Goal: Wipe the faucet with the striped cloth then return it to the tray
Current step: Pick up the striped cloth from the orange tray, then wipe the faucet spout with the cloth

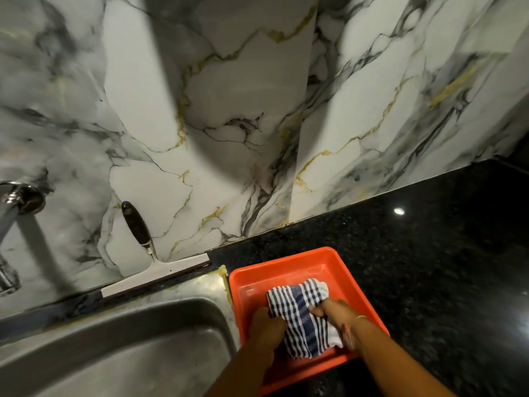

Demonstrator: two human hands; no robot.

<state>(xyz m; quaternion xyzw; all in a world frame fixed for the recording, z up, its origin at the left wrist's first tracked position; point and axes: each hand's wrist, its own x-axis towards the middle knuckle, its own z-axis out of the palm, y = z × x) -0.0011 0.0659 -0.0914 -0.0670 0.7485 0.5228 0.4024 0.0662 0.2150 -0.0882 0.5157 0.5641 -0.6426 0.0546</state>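
A blue-and-white striped woven cloth [303,319] lies bunched inside a shallow orange plastic tray [286,270], which sits on the black speckled stone surface [415,239] just to the right of a dull stainless-steel sink [120,339]. Both hands are down in the tray on the cloth: the left hand [266,325] closes over its left edge with the fingers curled into the fabric, and the right hand [332,310] pinches a fold near its middle, a thin bangle [359,318] and a thread showing at that wrist. The cloth rests on the tray floor, its far corner spread toward the back wall of the tray and its near end draped between the two forearms. At the far left edge of the view a chrome wall-mounted faucet [17,202] juts from the white marble-patterned wall [229,110] with grey and gold veins, well apart from the hands and the cloth. Between the faucet and the tray, a squeegee with a black handle and a white blade [143,247] leans against the wall, its blade resting along the ledge behind the sink.
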